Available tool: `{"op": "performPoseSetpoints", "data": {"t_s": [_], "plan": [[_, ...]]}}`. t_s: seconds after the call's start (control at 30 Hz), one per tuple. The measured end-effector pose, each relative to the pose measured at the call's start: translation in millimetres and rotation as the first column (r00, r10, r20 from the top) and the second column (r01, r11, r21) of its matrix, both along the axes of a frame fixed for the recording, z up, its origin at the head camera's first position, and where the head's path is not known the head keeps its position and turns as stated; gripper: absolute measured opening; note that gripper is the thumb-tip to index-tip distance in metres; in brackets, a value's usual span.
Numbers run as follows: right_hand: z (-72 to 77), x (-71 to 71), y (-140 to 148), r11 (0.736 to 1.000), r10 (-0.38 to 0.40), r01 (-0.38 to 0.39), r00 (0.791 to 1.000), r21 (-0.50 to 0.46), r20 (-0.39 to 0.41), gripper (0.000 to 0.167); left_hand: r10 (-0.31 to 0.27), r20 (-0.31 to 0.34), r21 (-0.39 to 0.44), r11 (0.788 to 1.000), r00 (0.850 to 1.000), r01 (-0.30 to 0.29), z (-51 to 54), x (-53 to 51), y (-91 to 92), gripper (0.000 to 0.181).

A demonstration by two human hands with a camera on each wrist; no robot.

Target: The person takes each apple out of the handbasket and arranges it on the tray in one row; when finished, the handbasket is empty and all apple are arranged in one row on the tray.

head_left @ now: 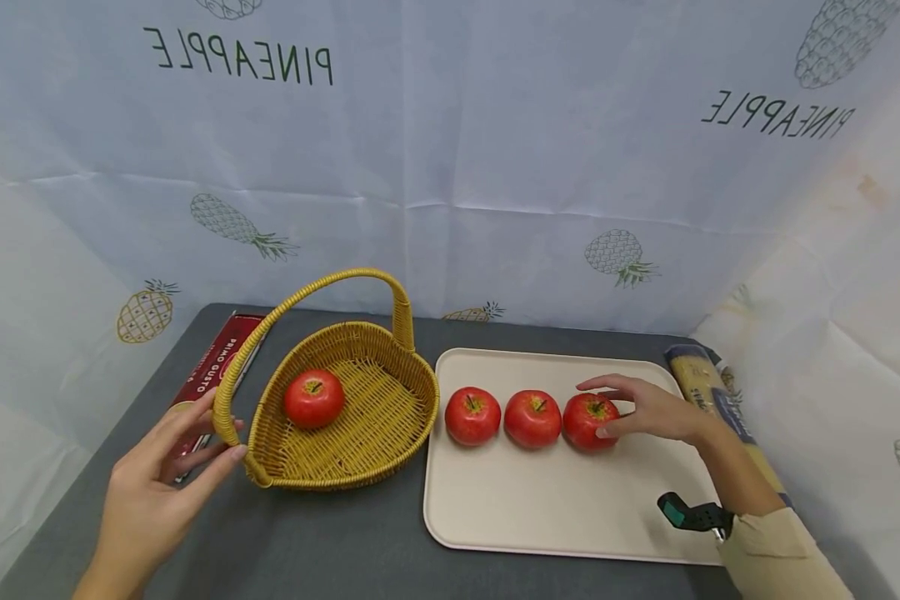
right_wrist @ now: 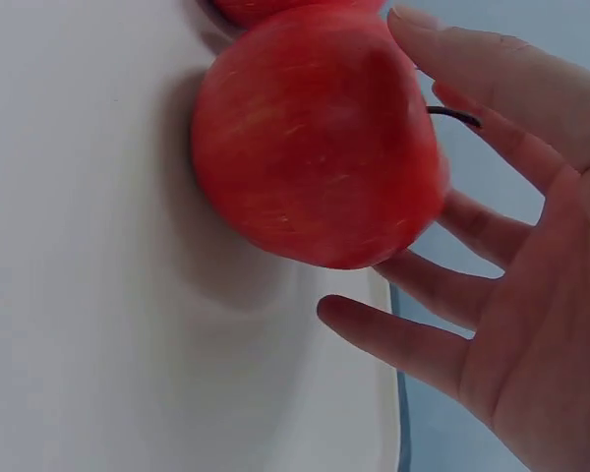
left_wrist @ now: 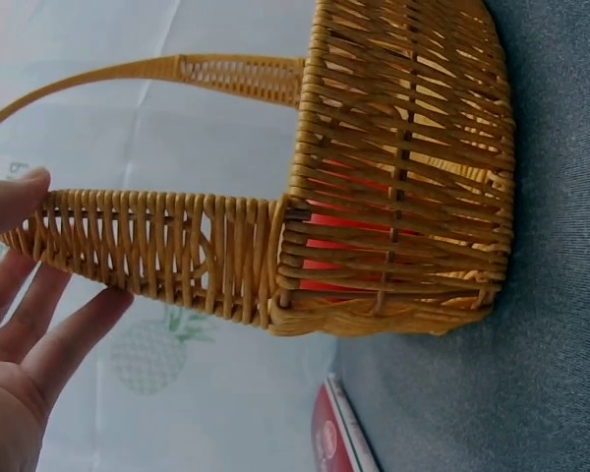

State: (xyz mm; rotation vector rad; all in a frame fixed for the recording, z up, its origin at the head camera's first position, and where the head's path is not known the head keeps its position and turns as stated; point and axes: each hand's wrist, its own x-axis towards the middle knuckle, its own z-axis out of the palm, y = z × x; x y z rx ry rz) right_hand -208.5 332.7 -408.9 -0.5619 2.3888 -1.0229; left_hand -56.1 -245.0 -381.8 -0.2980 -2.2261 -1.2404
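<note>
A yellow-brown wicker basket [head_left: 375, 433] stands on the grey table with one red apple [head_left: 314, 398] inside. My left hand [head_left: 153, 479] holds the left side of the basket's handle [left_wrist: 157, 246], thumb on one face and fingers on the other. On the beige tray [head_left: 540, 508], a row of three red apples runs from the left apple [head_left: 472, 416] through the middle apple [head_left: 532, 418] to the right apple [head_left: 587, 423]. Around this right apple is my right hand [head_left: 648, 408], fingers spread behind it and thumb at its near side. The apple rests on the tray.
A red package [head_left: 213, 362] lies left of the basket, partly behind the handle and left hand. Along the tray's right edge lies a yellow and blue pasta bag [head_left: 708, 387], partly covered by the right arm. A pineapple-print cloth [head_left: 450, 150] hangs behind the table.
</note>
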Motion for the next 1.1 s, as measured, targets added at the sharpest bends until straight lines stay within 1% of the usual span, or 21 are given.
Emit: {"op": "performPoseSetpoints", "data": {"t_s": [0.07, 0.13, 0.23, 0.4, 0.5, 0.7, 0.83, 0.93, 1.1], "plan": [[4.2, -0.9, -2, 1.0, -0.003, 0.003, 1.0, 0.001, -0.011, 0.072, 0.023, 0.013, -0.015, 1.0, 1.0, -0.023, 1.0, 0.3, 0.9, 0.08], [8.5, -2.3, -4, 1.0, -0.008, 0.008, 1.0, 0.006, -0.028, 0.071, 0.046, 0.042, -0.019, 0.999, 0.998, -0.045, 2.3, 0.8, 1.3, 0.078], [15.1, -5.4, -10, 1.0, -0.005, 0.006, 0.998, 0.024, -0.061, 0.068, 0.058, 0.052, -0.023, 0.998, 0.997, -0.057, 3.0, 1.4, 0.8, 0.077], [27.2, -11.7, -23, 0.998, 0.022, -0.016, 0.994, 0.056, -0.11, 0.069, 0.055, 0.026, -0.03, 0.998, 0.998, -0.054, 2.3, 2.6, 0.5, 0.078], [34.5, -14.6, -32, 0.998, 0.037, -0.03, 0.991, 0.054, -0.125, 0.069, 0.052, 0.025, -0.034, 0.998, 0.998, -0.052, 2.7, 2.2, 0.6, 0.079], [46.3, -19.1, -56, 0.996, 0.083, -0.077, 0.988, 0.055, -0.132, 0.063, 0.036, 0.036, -0.027, 0.999, 0.999, -0.035, 5.8, 0.0, 1.0, 0.074], [52.4, -23.2, -73, 0.991, 0.127, -0.121, 0.984, 0.054, -0.129, 0.062, 0.027, 0.029, -0.036, 0.999, 0.999, -0.026, 6.1, -0.9, 0.7, 0.072], [56.9, -26.1, -86, 0.987, 0.154, -0.148, 0.98, 0.057, -0.125, 0.063, 0.0, 0.002, -0.036, 0.999, 1.0, 0.0, 4.8, -2.0, -0.3, 0.072], [66.1, -29.3, -107, 0.979, 0.196, -0.187, 0.973, 0.079, -0.123, 0.062, -0.058, -0.039, -0.009, 0.998, 0.998, 0.058, 2.4, -5.0, -2.2, 0.069]]}}
